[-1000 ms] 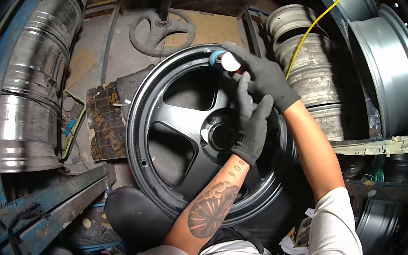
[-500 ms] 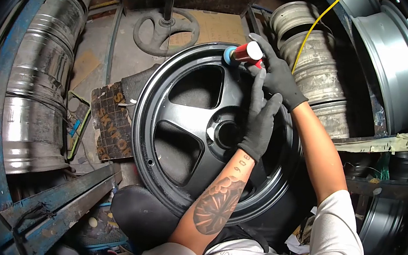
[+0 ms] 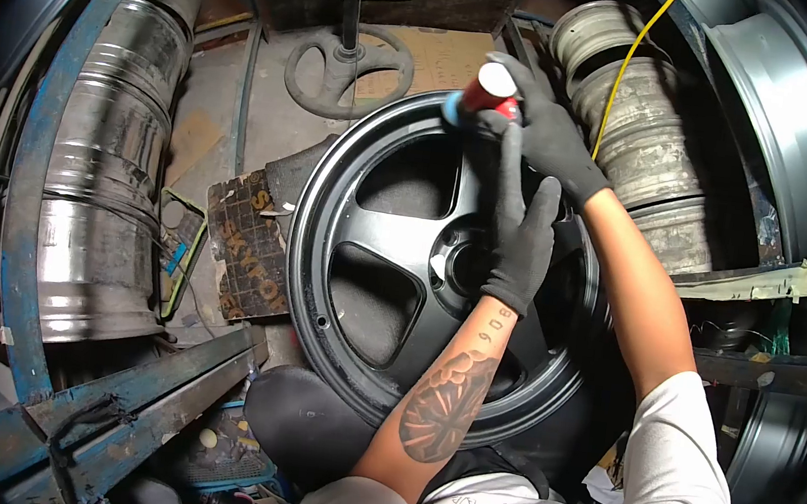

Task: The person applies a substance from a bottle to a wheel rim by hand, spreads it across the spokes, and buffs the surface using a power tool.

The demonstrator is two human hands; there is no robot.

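A black alloy wheel rim point(image 3: 393, 241) with broad spokes lies face up in front of me. My right hand point(image 3: 554, 138), in a black glove, is wrapped round a small red power sander point(image 3: 482, 94) with a pale round end and a blue pad. That pad is at the far edge of the rim, slightly blurred. Over the right side of the hub, my gloved left hand point(image 3: 524, 246) has its fingers stretched out, fingertips close below the sander and my right hand. Part of the rim is hidden under my forearms.
Stacked metal rims stand in racks at left point(image 3: 108, 179) and right point(image 3: 651, 131). A yellow hose point(image 3: 626, 68) hangs at upper right. Beyond the wheel sits a dusty handwheel point(image 3: 342, 71). A blue metal frame point(image 3: 108, 398) crosses the lower left; a printed board point(image 3: 247, 244) lies beside the rim.
The view has shifted, so the surroundings appear farther right. My right hand and the sander have moved slightly left along the far edge relative to the wheel. The left hand stays over the hub.
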